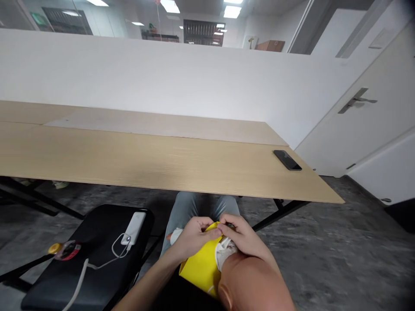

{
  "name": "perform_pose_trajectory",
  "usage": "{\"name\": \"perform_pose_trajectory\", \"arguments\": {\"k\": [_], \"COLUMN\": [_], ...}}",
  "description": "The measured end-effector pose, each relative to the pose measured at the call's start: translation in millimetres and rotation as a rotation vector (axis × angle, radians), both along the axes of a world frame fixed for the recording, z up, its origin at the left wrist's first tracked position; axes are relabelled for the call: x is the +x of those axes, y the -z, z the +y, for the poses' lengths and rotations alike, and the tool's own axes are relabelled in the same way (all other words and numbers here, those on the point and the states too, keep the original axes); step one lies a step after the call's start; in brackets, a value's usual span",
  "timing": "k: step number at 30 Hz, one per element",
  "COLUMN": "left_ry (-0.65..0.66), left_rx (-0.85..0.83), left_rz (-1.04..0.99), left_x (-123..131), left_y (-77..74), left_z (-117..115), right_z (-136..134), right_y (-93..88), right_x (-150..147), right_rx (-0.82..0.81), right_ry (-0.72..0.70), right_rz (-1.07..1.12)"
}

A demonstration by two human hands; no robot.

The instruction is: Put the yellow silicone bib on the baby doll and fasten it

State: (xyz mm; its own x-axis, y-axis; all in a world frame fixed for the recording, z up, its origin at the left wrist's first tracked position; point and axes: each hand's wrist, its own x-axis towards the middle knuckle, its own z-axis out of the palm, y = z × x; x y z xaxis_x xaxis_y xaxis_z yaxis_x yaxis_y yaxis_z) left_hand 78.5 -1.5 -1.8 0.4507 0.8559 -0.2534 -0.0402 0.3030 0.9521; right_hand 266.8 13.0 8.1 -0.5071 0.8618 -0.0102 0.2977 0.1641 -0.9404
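Fabric in bright, plain yellow lay wrapped over the body of a bald doll with a smooth, tan-brown head, and there it was, low in the lap, right against the near side of the action! It looked even in colour and mostly smooth, its outer edge crisp, with a thin white mark near the bottom and its upper end drawn to a raised fold. Beside that fold a white, faintly patterned collar peeped out at the doll's neck.

And the grip? Narrow on both sides: the bare left hand pinched the yellow edge between thumb and fingers, while the bare right hand pinched it just beside, thumbs nearly meeting. The doll's head rested by the right forearm. Blue-grey trousers showed beneath, knees tucked under a pale wood-coloured tabletop. Up there, near the right end, lay a black, rectangular phone; over on the left, a black seat carried a white power bank with its cable.
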Motion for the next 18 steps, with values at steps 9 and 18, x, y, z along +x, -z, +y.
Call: {"name": "perform_pose_trajectory", "arguments": {"k": [9,18], "left_ry": [0.062,0.104], "left_rx": [0.048,0.023], "left_rz": [0.054,0.048], "left_x": [-1.6,-5.5], "left_y": [-8.3,0.3], "left_z": [1.4,0.3], "right_z": [0.5,1.1], "right_y": [4.5,10.8], "right_x": [5.6,10.3], "right_rx": [-0.028,-0.006], "right_ry": [-0.014,0.038], "right_rz": [-0.064,-0.085]}}
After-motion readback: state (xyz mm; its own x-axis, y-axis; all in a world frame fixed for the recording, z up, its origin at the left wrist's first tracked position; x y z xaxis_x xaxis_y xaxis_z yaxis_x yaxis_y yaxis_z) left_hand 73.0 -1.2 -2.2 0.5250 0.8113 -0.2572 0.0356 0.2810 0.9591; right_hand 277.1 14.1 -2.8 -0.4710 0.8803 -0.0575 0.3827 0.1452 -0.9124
